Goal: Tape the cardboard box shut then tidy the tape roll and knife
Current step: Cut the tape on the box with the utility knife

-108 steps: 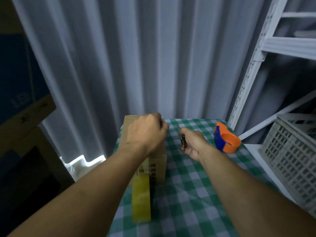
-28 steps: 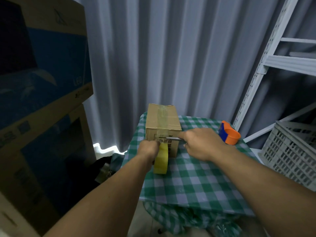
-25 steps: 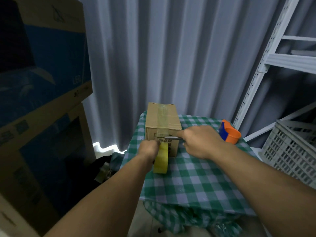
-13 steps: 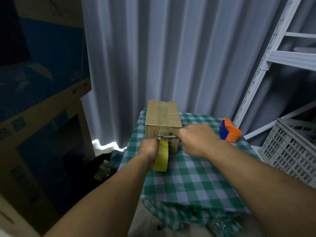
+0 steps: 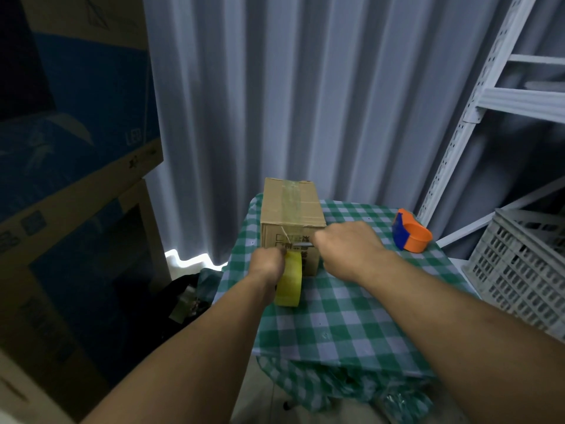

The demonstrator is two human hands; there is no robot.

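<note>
Standing just beyond both hands on the tabletop (image 5: 351, 304), the cardboard box (image 5: 290, 209) is taped lengthwise. The tape roll (image 5: 290, 281) is gripped by the left hand (image 5: 267, 264); the knife (image 5: 301, 245), clasped by the right hand (image 5: 345, 246), is laid crosswise between them.

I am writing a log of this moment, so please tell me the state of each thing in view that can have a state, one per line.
cardboard box: flaps closed, tape strip along the top.
tape roll: upright against the box front, in the left hand grip.
knife: in the right hand, blade across the tape at the box front.
orange and blue tape dispenser: lying on the table, untouched.
white crate: contents not visible.
</note>
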